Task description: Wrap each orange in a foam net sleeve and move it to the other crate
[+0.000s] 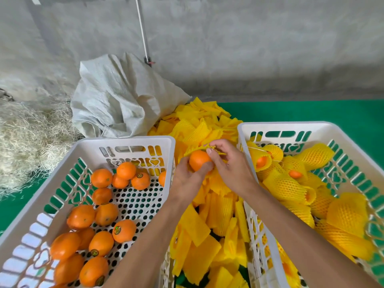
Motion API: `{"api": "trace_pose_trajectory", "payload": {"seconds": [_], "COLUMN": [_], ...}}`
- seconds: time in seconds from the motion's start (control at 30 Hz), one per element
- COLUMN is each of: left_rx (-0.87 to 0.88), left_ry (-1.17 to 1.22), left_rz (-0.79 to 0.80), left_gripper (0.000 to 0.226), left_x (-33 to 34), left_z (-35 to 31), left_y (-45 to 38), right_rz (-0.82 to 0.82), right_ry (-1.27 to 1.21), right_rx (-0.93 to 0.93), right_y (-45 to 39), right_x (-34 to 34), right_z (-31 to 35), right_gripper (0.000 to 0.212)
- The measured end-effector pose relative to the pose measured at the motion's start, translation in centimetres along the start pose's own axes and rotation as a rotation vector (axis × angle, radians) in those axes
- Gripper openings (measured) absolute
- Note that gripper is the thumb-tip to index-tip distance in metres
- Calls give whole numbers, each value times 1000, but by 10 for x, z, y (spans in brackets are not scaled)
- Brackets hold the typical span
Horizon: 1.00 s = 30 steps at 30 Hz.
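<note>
Between two white crates, above a heap of flat yellow foam sleeves (207, 235), both hands work on one orange (198, 160). The left hand (187, 177) cups the orange from below and from the left, its fingers curled round the fruit. The right hand (228, 163) comes in from the right; its thumb and forefinger pinch the edge of a sleeve (214, 151) that lies stretched over the top of the orange. Most of the orange is bare; only its upper rim meets the net. The two hands are close together, nearly touching at the fruit.

The left crate (128, 141) holds loose, unwrapped oranges (104, 215), gathered mainly along its left and near side, with part of the perforated floor showing on the right. Several bear small round stickers. The right crate (291, 124) is filled with wrapped oranges (282, 183), each in yellow netting, some showing orange skin at the open end of the sleeve.

The heap of sleeves runs from the near edge up between the crates and spreads out behind them. Behind the left crate slumps a pale woven sack (116, 100), and dry straw (27, 132) lies to its left. Everything rests on a green mat (311, 112) before a grey concrete wall (249, 48).
</note>
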<state>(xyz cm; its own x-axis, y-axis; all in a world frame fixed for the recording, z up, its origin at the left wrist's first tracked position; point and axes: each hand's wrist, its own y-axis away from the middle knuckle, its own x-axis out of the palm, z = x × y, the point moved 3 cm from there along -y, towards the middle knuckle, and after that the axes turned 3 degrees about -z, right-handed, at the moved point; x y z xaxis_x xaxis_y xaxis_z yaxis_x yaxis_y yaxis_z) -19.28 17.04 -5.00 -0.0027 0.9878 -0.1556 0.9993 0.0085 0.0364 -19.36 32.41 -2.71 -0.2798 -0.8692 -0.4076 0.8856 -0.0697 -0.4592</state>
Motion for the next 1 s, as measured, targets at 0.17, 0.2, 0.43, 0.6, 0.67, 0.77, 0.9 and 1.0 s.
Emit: {"api": "trace_pose_trajectory", "payload": {"seconds": [0.17,0.2,0.43,0.6,0.67,0.77,0.9,1.0], "left_rx": [58,118,329,157,71,2,98,111], "left_ry": [-99,-170,-327,-341,-323,-216,-181,-109], "left_rz": [-47,-102,-183,-128,-109,-75,-172,-204], "left_gripper": [61,68,89,89,97,95,81,83], "left_x": [1,1,2,3,2,1,1,-1], "left_z": [-1,-3,-10,-1,0,3,2,0], "left_y": [-1,1,10,6,4,0,0,1], "right_rz": [-1,-19,-95,-86,-107,-115,-48,37], "right_ry": [0,15,133,207,238,279,285,230], "right_rx": [55,55,-67,-175,-237,-315,-328,-97], "right_y": [-2,-3,0,5,5,5,3,-3], "right_x": [1,0,-6,-6,-8,-10,-6,-5], "right_z": [-4,-5,12,23,26,24,20,8], "right_gripper": [23,24,25,23,21,19,24,40]}}
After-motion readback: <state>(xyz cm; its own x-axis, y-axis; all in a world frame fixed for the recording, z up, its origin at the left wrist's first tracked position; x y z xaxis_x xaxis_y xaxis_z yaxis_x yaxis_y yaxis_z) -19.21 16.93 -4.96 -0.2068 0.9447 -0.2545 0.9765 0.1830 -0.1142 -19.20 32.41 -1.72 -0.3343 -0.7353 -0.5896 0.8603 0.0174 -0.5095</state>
